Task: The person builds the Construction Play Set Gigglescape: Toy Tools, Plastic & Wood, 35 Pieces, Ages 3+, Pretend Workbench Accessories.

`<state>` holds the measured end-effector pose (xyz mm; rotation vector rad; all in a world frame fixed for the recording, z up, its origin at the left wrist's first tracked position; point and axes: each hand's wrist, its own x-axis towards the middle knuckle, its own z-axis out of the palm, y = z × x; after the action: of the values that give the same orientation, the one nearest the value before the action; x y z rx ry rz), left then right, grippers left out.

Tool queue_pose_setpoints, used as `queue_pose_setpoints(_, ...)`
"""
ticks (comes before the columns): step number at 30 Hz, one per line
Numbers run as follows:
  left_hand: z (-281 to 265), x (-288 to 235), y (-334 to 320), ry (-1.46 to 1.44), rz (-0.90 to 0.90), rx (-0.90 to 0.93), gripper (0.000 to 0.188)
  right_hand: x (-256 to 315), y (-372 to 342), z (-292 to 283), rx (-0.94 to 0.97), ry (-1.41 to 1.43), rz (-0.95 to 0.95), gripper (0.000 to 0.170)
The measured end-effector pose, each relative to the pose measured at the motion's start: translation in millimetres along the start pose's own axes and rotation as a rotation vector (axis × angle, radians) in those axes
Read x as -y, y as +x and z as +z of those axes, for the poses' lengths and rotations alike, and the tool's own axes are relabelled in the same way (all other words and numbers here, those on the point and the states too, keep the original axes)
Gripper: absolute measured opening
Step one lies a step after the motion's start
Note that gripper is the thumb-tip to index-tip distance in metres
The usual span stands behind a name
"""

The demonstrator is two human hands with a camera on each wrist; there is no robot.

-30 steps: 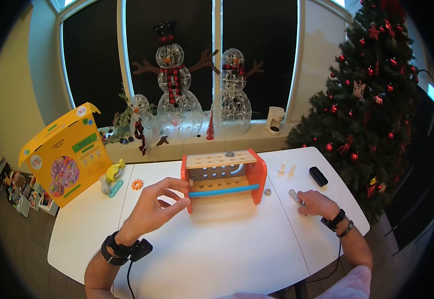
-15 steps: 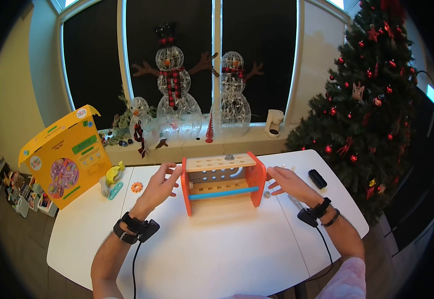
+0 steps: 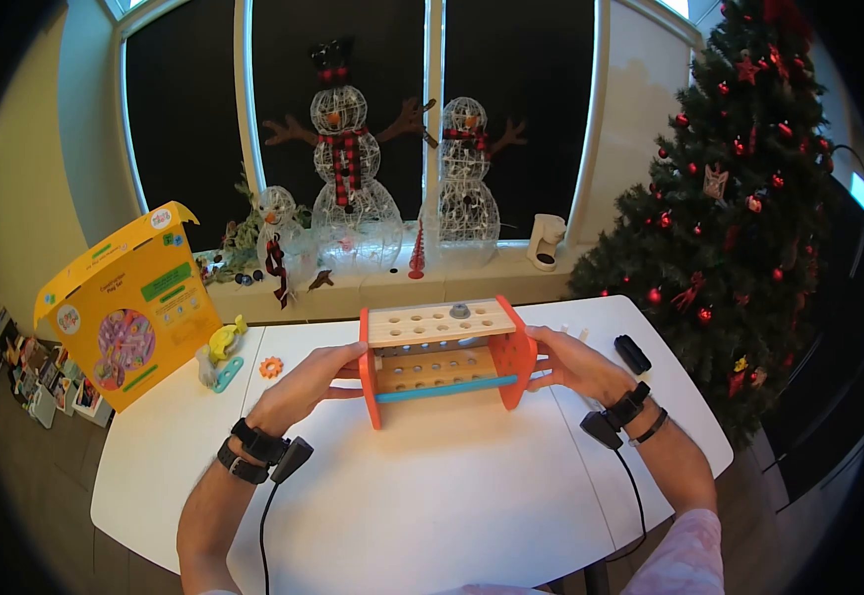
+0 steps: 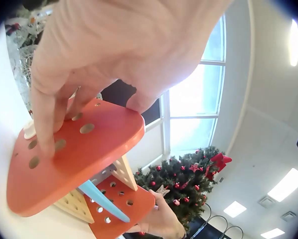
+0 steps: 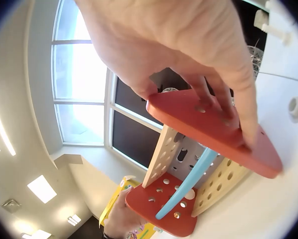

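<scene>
A toy workbench (image 3: 407, 325) with orange-red side panels, pale wooden boards full of holes and a blue front bar (image 3: 447, 388) stands on the white table. My left hand (image 3: 308, 382) grips its left side panel (image 4: 84, 149), fingers spread over the outer face and thumb at the upper edge. On the opposite side, my right hand (image 3: 581, 367) holds the right panel (image 5: 208, 124) the same way, with the fingertips over its holes. One grey round piece (image 3: 460, 310) sits on the top board.
Left of the bench lie an orange gear (image 3: 270, 368) and a yellow-and-teal toy (image 3: 224, 347), beside a standing yellow box (image 3: 169, 317). At the right are a black case-like object (image 3: 632, 354), pale pegs (image 5: 276, 34) and a grey nut (image 5: 297, 107).
My right hand has left the pale tool on the table and moved to the bench's right panel. My left hand has closed in on the left panel. The bench's top now shows more.
</scene>
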<state>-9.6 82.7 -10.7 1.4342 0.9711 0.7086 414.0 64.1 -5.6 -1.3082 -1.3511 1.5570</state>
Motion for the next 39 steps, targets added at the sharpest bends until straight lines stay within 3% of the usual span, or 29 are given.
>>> queue_pose_setpoints(7,9,-9,-38,0.015,0.031,0.015,0.068,-10,-29,5,0.100,0.086,-0.147,0.060)
queue_pose_setpoints(12,6,-6,-49,0.171,0.124,0.019,0.069,-13,-37,13,0.161,-0.066,-0.292,0.090)
queue_pose_setpoints(15,5,15,-44,0.166,0.184,0.010,0.068,-21,-29,17,0.133,-0.184,-0.330,0.096)
queue_pose_setpoints(17,5,34,-35,0.222,0.173,-0.103,0.061,-30,-23,20,0.116,-0.205,-0.324,0.097)
queue_pose_setpoints(31,0,44,-34,0.184,0.171,-0.081,0.051,-39,-14,19,0.138,-0.254,-0.358,0.094)
queue_pose_setpoints(34,-3,40,-37,0.187,0.160,-0.080,0.053,-33,-12,-5,0.134,-0.447,-0.370,0.084)
queue_pose_setpoints(37,-11,33,-45,0.208,0.153,-0.106,0.053,-32,-6,-46,-0.216,-0.867,-0.499,0.050)
queue_pose_setpoints(38,-16,31,-48,0.233,0.168,-0.140,0.052,-38,0,-65,-0.341,-0.915,-0.537,0.045)
queue_pose_setpoints(39,-21,29,-52,0.258,0.185,-0.175,0.052,-44,5,-83,-0.342,-0.915,-0.534,0.045)
